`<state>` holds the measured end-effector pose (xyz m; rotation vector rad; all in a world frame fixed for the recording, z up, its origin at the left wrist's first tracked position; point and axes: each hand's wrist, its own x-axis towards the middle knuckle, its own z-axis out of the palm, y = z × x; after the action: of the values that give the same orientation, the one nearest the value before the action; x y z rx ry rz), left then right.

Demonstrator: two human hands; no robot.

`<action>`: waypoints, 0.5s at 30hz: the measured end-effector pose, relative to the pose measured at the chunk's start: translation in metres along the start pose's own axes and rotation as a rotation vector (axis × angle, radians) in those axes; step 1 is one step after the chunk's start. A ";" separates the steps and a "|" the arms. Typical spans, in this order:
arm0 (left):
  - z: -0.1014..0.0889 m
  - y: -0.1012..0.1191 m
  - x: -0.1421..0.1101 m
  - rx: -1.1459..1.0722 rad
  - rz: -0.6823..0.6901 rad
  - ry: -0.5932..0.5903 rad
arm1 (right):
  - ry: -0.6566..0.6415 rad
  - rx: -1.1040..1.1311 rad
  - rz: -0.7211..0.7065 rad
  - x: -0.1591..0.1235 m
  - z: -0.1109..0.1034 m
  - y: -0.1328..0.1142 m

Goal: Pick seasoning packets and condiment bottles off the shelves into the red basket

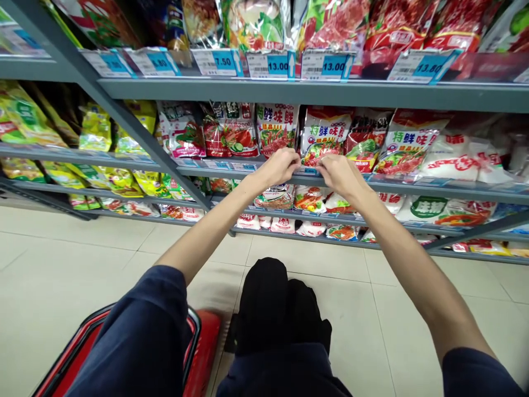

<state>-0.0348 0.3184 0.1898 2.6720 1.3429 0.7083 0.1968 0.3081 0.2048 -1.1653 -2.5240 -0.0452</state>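
Note:
Both arms reach forward to the middle shelf's front edge. My left hand [285, 165] is closed, its fingertips pinched together at the label strip below the seasoning bags. At the same edge, my right hand [332, 170] is also closed in a pinch, a short way to the right. A small price label [307, 171] shows between the two hands. Whatever the fingertips hold, if anything, is too small to make out. Just behind the hands stands a seasoning bag [324, 131] with a red top and coloured lettering. A similar bag [278, 128] stands behind my left hand.
An upper shelf [289, 91] with large price tags [270, 65] overhangs the hands. Lower shelves hold more bags [309, 198]. A slanted grey post [136, 127] rises at the left. On the tiled floor [397, 331], a red basket [206, 342] stands by my left side.

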 end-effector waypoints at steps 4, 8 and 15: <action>0.004 0.011 0.003 -0.004 0.019 0.011 | 0.006 0.041 -0.020 -0.004 -0.004 0.013; 0.006 0.018 0.008 0.003 0.023 0.004 | 0.019 0.064 0.003 -0.011 -0.006 0.018; 0.008 0.018 0.011 0.010 0.055 -0.019 | 0.036 0.045 0.062 -0.017 -0.001 0.017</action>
<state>-0.0122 0.3164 0.1911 2.7258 1.2761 0.6815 0.2201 0.3072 0.1981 -1.2138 -2.4435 0.0059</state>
